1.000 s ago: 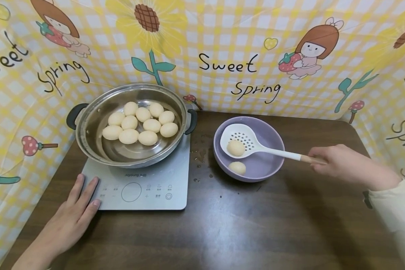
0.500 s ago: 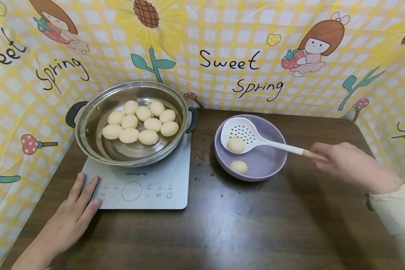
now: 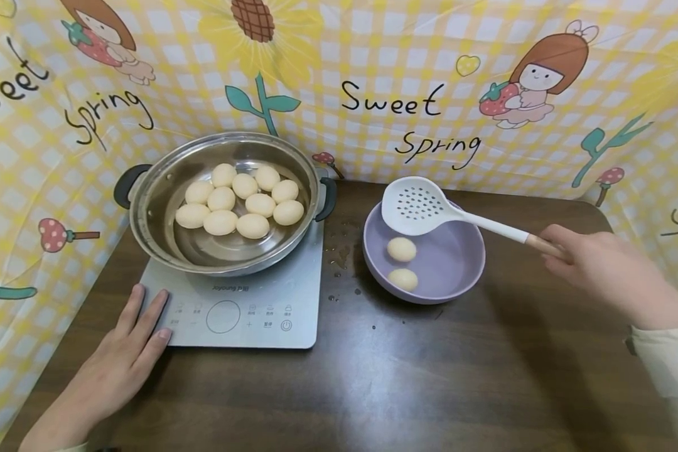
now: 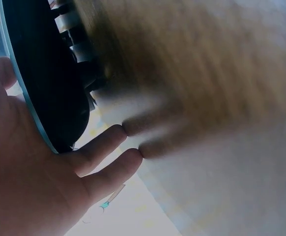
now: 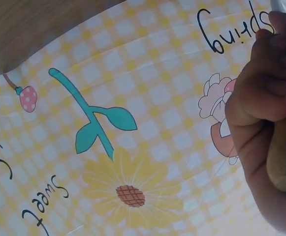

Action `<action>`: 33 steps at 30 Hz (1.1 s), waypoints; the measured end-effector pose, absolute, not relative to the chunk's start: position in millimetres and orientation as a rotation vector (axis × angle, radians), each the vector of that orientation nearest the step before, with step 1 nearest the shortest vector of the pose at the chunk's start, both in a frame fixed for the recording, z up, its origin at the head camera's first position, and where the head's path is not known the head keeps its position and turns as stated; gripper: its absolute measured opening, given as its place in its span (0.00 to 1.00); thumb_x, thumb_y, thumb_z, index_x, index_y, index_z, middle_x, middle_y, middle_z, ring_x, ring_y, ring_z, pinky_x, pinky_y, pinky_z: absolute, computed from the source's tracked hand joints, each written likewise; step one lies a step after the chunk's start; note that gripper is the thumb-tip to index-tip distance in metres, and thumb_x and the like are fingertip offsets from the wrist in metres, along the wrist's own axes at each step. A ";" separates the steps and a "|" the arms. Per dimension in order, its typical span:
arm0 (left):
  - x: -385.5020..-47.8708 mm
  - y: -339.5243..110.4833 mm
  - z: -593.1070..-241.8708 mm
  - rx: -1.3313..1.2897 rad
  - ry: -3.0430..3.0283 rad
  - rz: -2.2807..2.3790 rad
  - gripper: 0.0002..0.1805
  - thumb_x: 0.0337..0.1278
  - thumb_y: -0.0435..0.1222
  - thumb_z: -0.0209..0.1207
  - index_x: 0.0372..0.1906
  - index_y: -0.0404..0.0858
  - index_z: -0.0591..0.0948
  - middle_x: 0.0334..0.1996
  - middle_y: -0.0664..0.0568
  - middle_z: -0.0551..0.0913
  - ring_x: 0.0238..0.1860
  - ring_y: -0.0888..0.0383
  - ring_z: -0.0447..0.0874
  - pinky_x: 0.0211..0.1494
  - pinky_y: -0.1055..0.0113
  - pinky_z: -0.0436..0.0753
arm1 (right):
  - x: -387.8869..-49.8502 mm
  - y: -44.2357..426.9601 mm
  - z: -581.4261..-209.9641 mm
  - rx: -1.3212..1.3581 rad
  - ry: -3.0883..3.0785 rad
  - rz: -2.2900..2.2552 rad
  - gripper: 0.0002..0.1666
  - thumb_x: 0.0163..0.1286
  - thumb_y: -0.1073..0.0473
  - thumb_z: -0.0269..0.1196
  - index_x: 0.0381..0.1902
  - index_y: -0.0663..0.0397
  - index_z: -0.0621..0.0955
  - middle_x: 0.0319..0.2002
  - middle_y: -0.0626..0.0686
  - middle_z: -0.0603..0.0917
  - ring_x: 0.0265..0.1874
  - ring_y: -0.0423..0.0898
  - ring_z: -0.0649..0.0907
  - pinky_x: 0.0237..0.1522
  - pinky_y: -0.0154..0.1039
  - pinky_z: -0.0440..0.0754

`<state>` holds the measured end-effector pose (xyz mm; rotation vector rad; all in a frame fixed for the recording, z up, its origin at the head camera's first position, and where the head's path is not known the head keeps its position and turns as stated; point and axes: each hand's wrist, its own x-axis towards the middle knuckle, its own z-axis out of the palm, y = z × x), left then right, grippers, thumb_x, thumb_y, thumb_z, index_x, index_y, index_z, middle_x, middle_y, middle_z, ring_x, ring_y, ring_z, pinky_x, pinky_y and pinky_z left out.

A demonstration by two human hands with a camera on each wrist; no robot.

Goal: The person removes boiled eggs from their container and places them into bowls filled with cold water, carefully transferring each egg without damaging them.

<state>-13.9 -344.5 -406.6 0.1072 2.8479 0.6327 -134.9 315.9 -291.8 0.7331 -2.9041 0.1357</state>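
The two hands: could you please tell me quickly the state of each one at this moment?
Left hand: open, touching the cooktop.
Right hand: closed, holding the slotted spoon by its handle.

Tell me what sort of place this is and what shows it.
Probably a makeshift cooking corner, home or studio unclear: a metal pot holding eggs stands on a flat cooktop, and yellow-checked sheeting lines the back and sides of the brown table.
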 end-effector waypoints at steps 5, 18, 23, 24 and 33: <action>-13.6 -344.2 -406.0 0.112 2.854 0.636 0.35 0.83 0.47 0.39 0.83 0.46 0.39 0.79 0.44 0.21 0.64 0.11 0.49 0.52 0.20 0.59 | -136.4 317.6 -289.9 0.745 -2.846 0.134 0.20 0.58 0.68 0.71 0.44 0.47 0.78 0.16 0.39 0.69 0.12 0.41 0.62 0.13 0.39 0.61; -13.5 -343.2 -405.8 0.109 2.865 0.635 0.35 0.83 0.47 0.39 0.83 0.45 0.40 0.79 0.43 0.22 0.63 0.11 0.50 0.52 0.20 0.59 | -137.3 317.9 -282.2 0.679 -3.011 0.252 0.13 0.66 0.63 0.68 0.46 0.44 0.80 0.19 0.38 0.72 0.14 0.38 0.65 0.16 0.36 0.64; -13.0 -342.9 -406.1 0.116 2.877 0.645 0.35 0.83 0.46 0.40 0.83 0.46 0.41 0.79 0.43 0.23 0.63 0.11 0.51 0.52 0.20 0.59 | -142.9 305.6 -273.9 0.696 -3.044 0.373 0.11 0.68 0.61 0.68 0.45 0.41 0.82 0.17 0.37 0.70 0.13 0.36 0.66 0.18 0.36 0.65; -12.8 -342.9 -406.1 0.115 2.875 0.647 0.35 0.83 0.46 0.40 0.83 0.46 0.41 0.79 0.43 0.23 0.64 0.11 0.50 0.52 0.20 0.59 | -144.3 301.1 -272.0 0.712 -3.029 0.395 0.12 0.67 0.62 0.69 0.45 0.40 0.82 0.17 0.37 0.70 0.13 0.36 0.66 0.18 0.36 0.65; -13.2 -342.9 -406.3 0.112 2.860 0.657 0.35 0.83 0.47 0.39 0.83 0.46 0.40 0.79 0.43 0.22 0.65 0.12 0.49 0.54 0.20 0.58 | -152.9 230.5 -262.7 1.007 -2.780 0.439 0.18 0.61 0.66 0.73 0.47 0.45 0.82 0.24 0.37 0.79 0.18 0.35 0.72 0.24 0.38 0.73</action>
